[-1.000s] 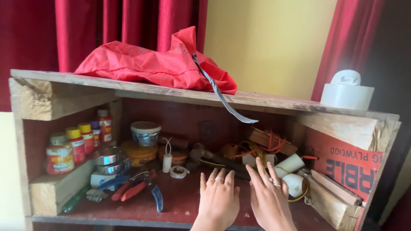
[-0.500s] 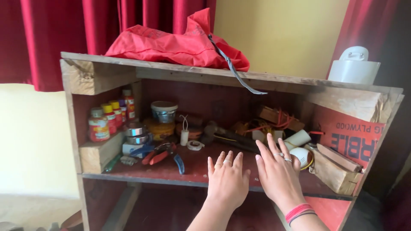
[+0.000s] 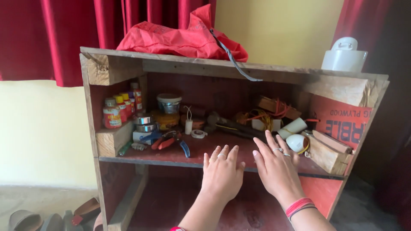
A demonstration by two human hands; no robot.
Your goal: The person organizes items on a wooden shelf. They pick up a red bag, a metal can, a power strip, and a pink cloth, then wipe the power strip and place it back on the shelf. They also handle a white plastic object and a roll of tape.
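Wooden shelf (image 3: 141, 159), lower centre of frame: left hand (image 3: 221, 175) and right hand (image 3: 277, 167) flat over its front edge, fingers spread, holding nothing; red-handled pliers (image 3: 168, 142) left of them.

Shelf (image 3: 128, 159) = rough raw wood, board faces painted matt red, worn. Wood blocks (image 3: 327, 154) at right: bare, unfinished, coarse grain. Bag (image 3: 180, 40) on top: red cloth/synthetic, slight sheen, creased. White pot (image 3: 344, 57) up top: smooth glossy plastic. Bottles (image 3: 112, 114): plastic w/ glossy paper labels. Tins (image 3: 144, 122): shiny metal. Pliers (image 3: 169, 142): metal w/ smooth red + blue plastic grips. Curtain (image 3: 51, 38): red cloth, satin sheen. My hands (image 3: 222, 175): metal rings, red thread bands on wrist.
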